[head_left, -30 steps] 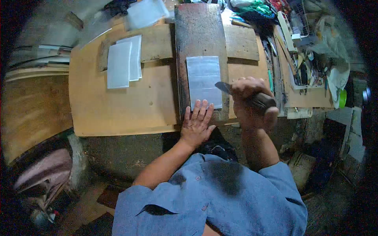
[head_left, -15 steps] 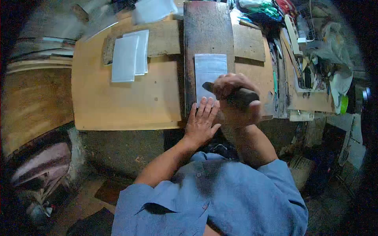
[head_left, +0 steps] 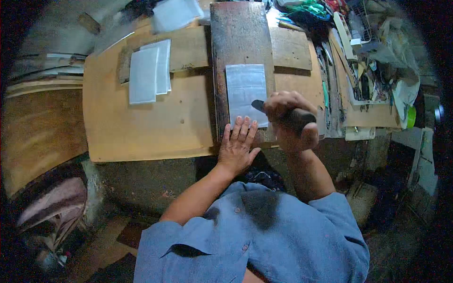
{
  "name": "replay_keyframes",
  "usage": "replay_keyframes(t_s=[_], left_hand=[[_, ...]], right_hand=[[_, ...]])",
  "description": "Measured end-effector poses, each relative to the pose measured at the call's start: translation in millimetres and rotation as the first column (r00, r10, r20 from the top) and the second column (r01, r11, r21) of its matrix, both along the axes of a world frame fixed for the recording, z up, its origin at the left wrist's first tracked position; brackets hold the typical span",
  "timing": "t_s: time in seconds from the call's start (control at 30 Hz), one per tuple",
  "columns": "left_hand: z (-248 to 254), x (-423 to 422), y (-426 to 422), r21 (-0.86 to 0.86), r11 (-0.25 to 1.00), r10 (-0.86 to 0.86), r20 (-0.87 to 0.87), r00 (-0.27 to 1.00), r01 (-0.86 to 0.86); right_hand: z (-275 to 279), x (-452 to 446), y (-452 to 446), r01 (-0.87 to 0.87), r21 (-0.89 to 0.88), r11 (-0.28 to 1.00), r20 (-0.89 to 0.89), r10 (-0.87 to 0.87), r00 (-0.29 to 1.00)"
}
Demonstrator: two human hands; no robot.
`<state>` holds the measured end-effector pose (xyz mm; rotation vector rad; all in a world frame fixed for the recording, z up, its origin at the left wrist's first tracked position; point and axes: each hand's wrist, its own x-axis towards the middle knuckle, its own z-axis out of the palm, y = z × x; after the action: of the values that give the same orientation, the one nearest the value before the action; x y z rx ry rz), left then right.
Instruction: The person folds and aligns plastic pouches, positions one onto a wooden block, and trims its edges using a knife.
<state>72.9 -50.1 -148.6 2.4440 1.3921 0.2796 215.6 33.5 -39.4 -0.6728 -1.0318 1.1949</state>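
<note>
A whitish, translucent plastic sheet [head_left: 245,87] lies flat on a dark wooden board [head_left: 239,33]. My left hand [head_left: 238,147] rests flat with its fingers stretched over the sheet's near edge. My right hand [head_left: 289,104] is closed around the dark, thick handle of a knife [head_left: 302,120]. The knife's short, dark blade points left, over the right part of the sheet. Whether the blade touches the sheet I cannot tell. Part of the sheet's right edge is hidden by my right hand.
Left of the board, overlapping whitish sheets [head_left: 143,78] lie across a plank [head_left: 188,47] on the tan tabletop [head_left: 151,132]. More sheets [head_left: 174,14] are at the back. Tools and clutter fill a tray [head_left: 368,89] at the right, beside crumpled clear plastic [head_left: 398,52].
My right hand and the knife have moved right relative to the sheet, uncovering more of it. My left hand still presses its near edge. The camera view has shifted slightly.
</note>
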Motion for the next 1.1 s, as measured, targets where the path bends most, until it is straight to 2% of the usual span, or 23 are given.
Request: replay_keyframes(t_s=[0.03,0.13,0.17,0.2,0.27,0.3,0.37,0.43,0.53,0.6,0.63,0.73,0.8,0.87,0.9,1.0,1.03,1.1], left_hand=[[0,0,2,0.024,1.0,0.006,-0.012,1.0,-0.006],[0,-1,3,0.013,1.0,0.004,0.014,1.0,-0.004],[-1,-1,3,0.008,1.0,0.006,0.012,1.0,-0.006],[-1,-1,4,0.011,1.0,0.009,0.005,1.0,-0.009],[-1,2,2,0.013,1.0,0.006,0.006,1.0,-0.006],[-2,2,3,0.009,1.0,0.013,0.004,1.0,-0.013],[-2,1,4,0.002,1.0,0.015,-0.002,1.0,-0.015],[-2,0,2,0.019,1.0,0.01,0.007,1.0,-0.011],[0,0,2,0.02,1.0,0.007,-0.03,1.0,-0.007],[-1,1,4,0.02,1.0,0.009,-0.015,1.0,-0.009],[-2,1,3,0.013,1.0,0.009,0.001,1.0,-0.009],[-5,-2,2,0.006,1.0,-0.013,0.01,1.0,0.013],[-6,0,2,-0.038,0.999,-0.023,-0.056,0.998,0.021],[-6,-2,0,-0.089,0.996,-0.036,-0.124,0.992,0.025],[-6,-3,-1,-0.068,0.997,-0.039,-0.117,0.992,0.031],[-5,-2,1,-0.09,0.996,-0.033,-0.062,0.998,0.027],[-4,-2,3,-0.078,0.997,-0.019,-0.032,0.999,0.016],[-2,-2,3,-0.072,0.997,-0.011,0.001,1.0,0.011]], right_hand=[[-2,-1,1,0.045,-0.026,0.999,-0.117,-0.048,0.992],[17,6,-3,-0.007,0.01,1.0,-0.145,0.009,0.989],[17,5,-10,0.066,-0.016,0.998,-0.191,-0.068,0.979],[13,7,-8,0.067,-0.021,0.998,-0.191,-0.069,0.979],[5,15,-3,0.03,-0.099,0.995,-0.078,-0.037,0.996],[6,18,-2,0.03,-0.091,0.995,-0.076,-0.037,0.996],[8,19,-3,0.051,0.028,0.998,-0.201,-0.044,0.979],[-6,13,-6,0.1,0.019,0.995,-0.245,-0.093,0.965],[1,19,-8,0.081,0.022,0.996,-0.184,-0.076,0.98],[8,18,-9,-0.022,0.076,0.997,-0.178,0.036,0.983],[12,12,-12,-0.024,0.073,0.997,-0.181,0.037,0.983],[19,-12,-18,0.008,-0.032,0.999,-0.136,-0.012,0.991],[17,-21,-21,-0.147,0.037,0.988,-0.197,0.152,0.969],[10,-25,-20,-0.204,0.161,0.966,-0.239,0.239,0.941],[5,-26,-22,-0.145,0.042,0.989,-0.12,0.149,0.982],[-17,-26,-13,-0.159,-0.059,0.986,-0.203,0.144,0.969],[-18,-18,3,-0.256,0.093,0.962,-0.207,0.27,0.94],[-6,-21,-8,-0.14,0.04,0.989,-0.372,0.145,0.917]])
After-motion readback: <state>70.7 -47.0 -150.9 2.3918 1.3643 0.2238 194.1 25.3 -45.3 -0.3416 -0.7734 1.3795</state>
